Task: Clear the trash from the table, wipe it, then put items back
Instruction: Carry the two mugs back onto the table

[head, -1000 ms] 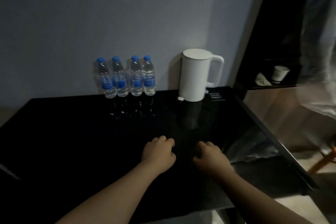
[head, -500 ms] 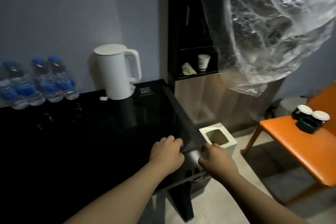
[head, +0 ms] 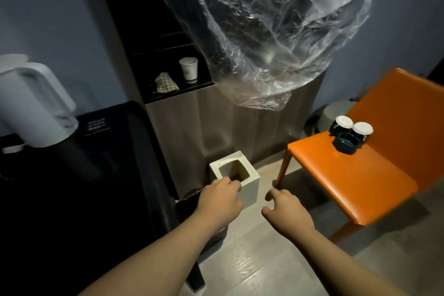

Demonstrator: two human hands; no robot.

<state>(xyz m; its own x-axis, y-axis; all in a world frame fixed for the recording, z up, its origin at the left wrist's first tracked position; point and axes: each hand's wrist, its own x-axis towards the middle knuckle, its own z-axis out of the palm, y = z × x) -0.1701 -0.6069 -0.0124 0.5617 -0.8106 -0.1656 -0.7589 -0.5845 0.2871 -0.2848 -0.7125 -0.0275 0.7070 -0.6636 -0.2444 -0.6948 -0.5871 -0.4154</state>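
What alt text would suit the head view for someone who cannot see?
Two bare hands reach toward a small white bin on the floor beside a black table; the left hand is at its near rim, the right hand holds nothing. A white kettle stands on the table, cups sit on an orange chair, clear plastic fills the top.

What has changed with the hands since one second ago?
Both hands left the black table and moved right over the floor. The left hand now is by the white bin; the right hand holds nothing. The kettle stayed on the table.
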